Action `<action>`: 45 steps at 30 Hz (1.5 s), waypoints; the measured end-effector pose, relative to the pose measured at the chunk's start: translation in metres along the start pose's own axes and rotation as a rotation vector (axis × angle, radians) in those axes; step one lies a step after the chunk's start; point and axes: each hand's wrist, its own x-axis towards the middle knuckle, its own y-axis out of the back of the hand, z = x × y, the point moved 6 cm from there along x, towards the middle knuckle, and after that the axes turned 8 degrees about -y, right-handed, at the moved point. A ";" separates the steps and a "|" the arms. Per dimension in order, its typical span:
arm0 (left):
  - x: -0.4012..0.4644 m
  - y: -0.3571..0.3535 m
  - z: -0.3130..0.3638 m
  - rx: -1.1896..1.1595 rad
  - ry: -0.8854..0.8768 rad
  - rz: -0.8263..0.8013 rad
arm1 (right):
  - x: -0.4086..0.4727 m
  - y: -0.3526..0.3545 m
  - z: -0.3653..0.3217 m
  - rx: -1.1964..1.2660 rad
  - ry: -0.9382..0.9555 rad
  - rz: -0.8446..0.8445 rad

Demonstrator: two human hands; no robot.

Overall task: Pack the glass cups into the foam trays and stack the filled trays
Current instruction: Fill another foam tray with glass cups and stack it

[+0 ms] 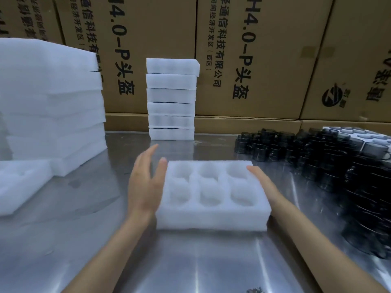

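Observation:
A white foam tray (pixel 213 216) with several round empty pockets lies on the steel table in front of me. My left hand (pixel 146 182) is beside the tray's left edge, fingers straight and spread, thumb at the tray's corner. My right hand (pixel 262 180) lies flat against the tray's right side, fingers straight. Dark glass cups (pixel 330 163) are heaped at the right of the table. A stack of filled foam trays (pixel 171 100) stands at the back centre.
A tall pile of foam sheets (pixel 53 106) stands at the left, with a loose foam tray (pixel 19 182) in front of it. Cardboard boxes (pixel 264 56) wall off the back. Another foam tray (pixel 364 134) holds cups at far right. The steel table (pixel 190 261) reflects light.

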 end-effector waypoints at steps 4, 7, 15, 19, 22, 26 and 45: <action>-0.015 -0.031 -0.050 -0.651 0.572 -0.191 | 0.001 0.003 0.003 -0.206 -0.039 -0.028; -0.020 -0.045 -0.049 -0.762 0.609 -0.300 | -0.003 0.016 -0.001 -0.374 -0.039 0.125; -0.017 -0.062 -0.040 -0.550 0.488 -0.302 | 0.021 0.069 -0.014 -0.333 0.175 0.559; -0.018 -0.068 -0.038 -0.415 0.383 -0.328 | 0.047 0.084 -0.016 -0.529 0.152 0.604; -0.017 -0.069 -0.039 -0.410 0.356 -0.339 | 0.065 0.084 -0.022 -0.730 0.124 0.619; -0.015 -0.073 -0.039 -0.391 0.356 -0.376 | 0.089 0.082 -0.027 -0.966 0.078 0.645; -0.013 -0.078 -0.041 -0.427 0.377 -0.409 | 0.092 0.091 -0.034 -0.885 0.295 0.766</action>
